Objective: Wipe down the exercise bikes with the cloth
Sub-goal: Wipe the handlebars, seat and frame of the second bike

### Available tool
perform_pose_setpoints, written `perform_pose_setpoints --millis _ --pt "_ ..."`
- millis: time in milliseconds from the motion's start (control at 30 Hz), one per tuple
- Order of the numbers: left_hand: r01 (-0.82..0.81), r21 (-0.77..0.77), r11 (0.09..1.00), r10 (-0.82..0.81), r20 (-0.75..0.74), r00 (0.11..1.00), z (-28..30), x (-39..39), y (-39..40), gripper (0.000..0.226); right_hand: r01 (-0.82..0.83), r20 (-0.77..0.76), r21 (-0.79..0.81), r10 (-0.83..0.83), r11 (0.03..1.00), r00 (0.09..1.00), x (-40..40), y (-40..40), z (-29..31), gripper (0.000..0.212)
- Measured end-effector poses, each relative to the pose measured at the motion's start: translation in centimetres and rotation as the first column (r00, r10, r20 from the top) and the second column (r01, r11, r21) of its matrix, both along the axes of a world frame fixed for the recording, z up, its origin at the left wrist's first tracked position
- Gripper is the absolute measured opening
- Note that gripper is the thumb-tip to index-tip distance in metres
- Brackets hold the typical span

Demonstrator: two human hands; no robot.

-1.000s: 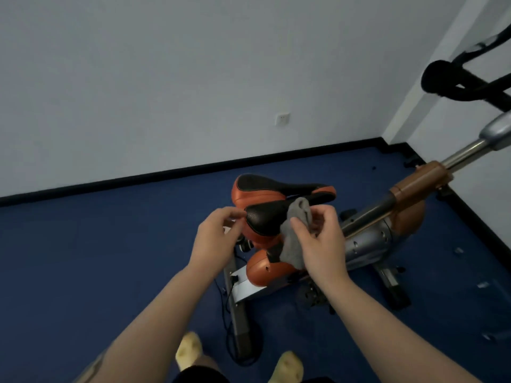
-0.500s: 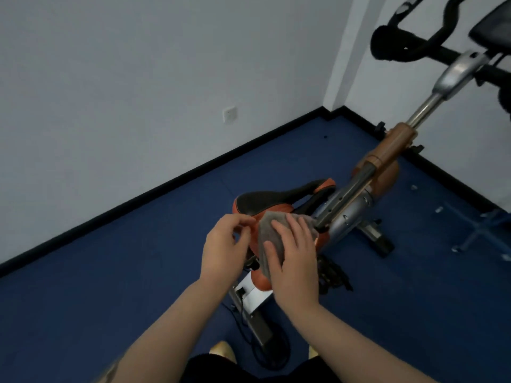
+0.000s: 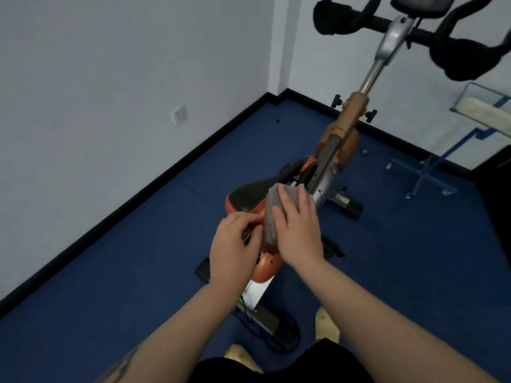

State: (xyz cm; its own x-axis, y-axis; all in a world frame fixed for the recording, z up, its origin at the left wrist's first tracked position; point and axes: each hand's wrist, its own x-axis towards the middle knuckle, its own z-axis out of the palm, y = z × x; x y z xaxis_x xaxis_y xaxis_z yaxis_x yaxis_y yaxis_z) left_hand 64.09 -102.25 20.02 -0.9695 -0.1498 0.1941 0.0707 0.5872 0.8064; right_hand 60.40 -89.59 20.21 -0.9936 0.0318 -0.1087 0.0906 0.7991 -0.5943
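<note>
Room was pretty bare, honestly. Blue floor [image 3: 110, 272] ran wall to wall, with a black baseboard [image 3: 132, 197] tracing the foot of the white wall [image 3: 110, 64] into the far corner. A white wall socket [image 3: 179, 115] sat low on that wall, just above the baseboard. Over by the floor's right edge stood a blue metal stand [image 3: 431, 167] with a cross-shaped foot, carrying a pale, flat mop-like head [image 3: 481, 113] tilted against the far wall. A black cable [image 3: 279, 335] lay looped on the floor near the bottom edge, and a tiny dark speck [image 3: 278, 121] sat on the floor close to the corner.
</note>
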Motion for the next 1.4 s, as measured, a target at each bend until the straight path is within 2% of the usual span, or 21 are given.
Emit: perform_pose_setpoints --millis 67,167,233,333,433,533,600,667,767,833,933,1000,1133,1233,1300,1367,1400 --pt "0.016 -0.012 1.000 -0.016 0.011 1.000 0.0 0.0 0.1 0.019 0.040 -0.024 -0.026 -0.040 0.999 0.999 1.0 -0.4 -0.3 0.053" --pt "0.003 -0.005 1.000 -0.003 0.018 1.000 0.0 0.2 0.3 0.019 -0.016 -0.050 0.013 0.016 1.000 0.999 4.4 -1.1 -1.2 0.061" --pt "0.012 -0.005 1.000 -0.012 0.009 1.000 -0.1 0.3 0.3 0.020 -0.005 -0.009 -0.026 0.005 1.000 1.000 3.0 -0.5 -0.9 0.059" --pt "0.041 -0.037 0.998 -0.042 -0.029 0.999 0.1 0.1 0.5 0.022 0.135 0.134 -0.180 -0.111 0.974 0.985 -0.2 0.0 0.1 0.054" --pt "0.049 -0.034 0.998 -0.050 -0.027 0.998 0.2 0.0 1.0 0.021 0.193 0.100 -0.183 -0.177 0.964 0.979 2.7 -1.1 -0.7 0.058" --pt "0.027 -0.025 0.999 -0.028 -0.040 0.999 0.4 0.0 1.3 0.021 0.211 0.123 -0.261 -0.184 0.942 0.975 3.4 -0.9 -0.7 0.061" --pt "0.020 -0.050 0.999 -0.022 -0.028 0.999 0.5 -0.3 1.5 0.020 0.318 0.259 -0.313 -0.242 0.895 0.935 -0.4 0.1 -0.3 0.061" --pt "0.001 -0.063 0.998 -0.002 -0.019 1.000 0.7 -0.5 1.6 0.019 0.357 0.307 -0.294 -0.266 0.887 0.914 -2.8 0.5 0.2 0.062" --pt "-0.039 -0.079 0.996 0.036 -0.034 0.999 0.8 -0.6 1.8 0.018 0.235 0.193 -0.228 -0.193 0.945 0.962 -0.6 -0.4 -0.5 0.065" --pt "-0.097 -0.081 0.992 0.094 -0.040 0.995 0.7 -0.5 2.3 0.018 0.180 0.174 -0.281 -0.135 0.943 0.975 -0.8 0.3 -1.0 0.067" --pt "-0.197 -0.072 0.978 0.196 -0.021 0.980 0.7 -0.8 3.5 0.016 0.293 0.291 -0.398 -0.184 0.869 0.939 -6.3 1.7 -0.8 0.070" --pt "-0.242 -0.068 0.968 0.242 -0.001 0.970 0.7 -1.0 4.0 0.016 0.331 0.287 -0.407 -0.225 0.851 0.931 -7.2 2.0 -0.9 0.070" --pt "-0.368 -0.041 0.929 0.369 0.039 0.928 0.7 -1.3 5.5 0.018 0.100 0.070 -0.435 -0.077 0.895 0.995 -4.0 2.3 -1.8 0.068" --pt "-0.451 -0.042 0.892 0.452 0.039 0.891 0.7 -1.6 6.4 0.018 0.082 0.048 -0.316 -0.070 0.945 0.996 -8.6 3.2 -1.8 0.065" --pt "-0.500 -0.051 0.865 0.502 0.043 0.864 0.7 -1.9 7.0 0.019 0.018 0.002 -0.174 -0.018 0.985 1.000 -11.1 4.4 -1.6 0.057" --pt "-0.551 -0.059 0.833 0.553 0.037 0.832 0.7 -2.1 7.6 0.019 -0.213 -0.206 0.041 0.216 0.976 0.954 -11.7 5.9 -2.4 0.045" --pt "-0.582 -0.066 0.811 0.584 0.031 0.811 0.6 -2.2 8.0 0.019 -0.349 -0.290 0.133 0.373 0.928 0.881 -11.8 6.9 -2.8 0.043"
